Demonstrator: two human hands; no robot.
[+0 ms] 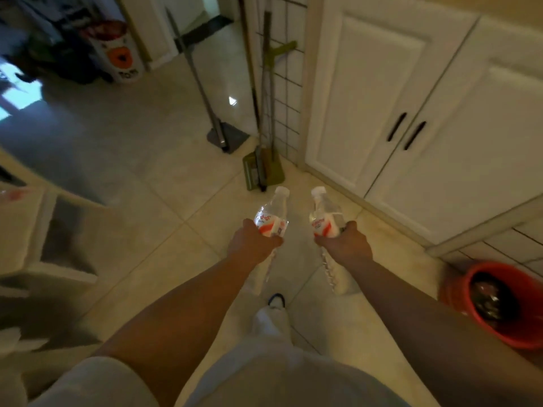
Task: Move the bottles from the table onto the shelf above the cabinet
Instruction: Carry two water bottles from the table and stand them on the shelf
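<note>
left hand (253, 240) wraps the left bottle (271, 217), cap toward 12 o'clock; right hand (346, 245) wraps the right bottle (324, 218) just beside it. both hang over floor, the cabinet (411, 113) at 1 o'clock. a loose grip could drop one; the caps could knock.

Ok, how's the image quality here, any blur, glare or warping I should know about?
Head view: dim, warm yellowish light; a small bright glare spot on the floor; cool daylight blows out the far left edge. Wide-angle warping bends the cabinet doors. The red bucket and left side are smeared by motion blur, and the bottles' labels are too soft to read.
</note>
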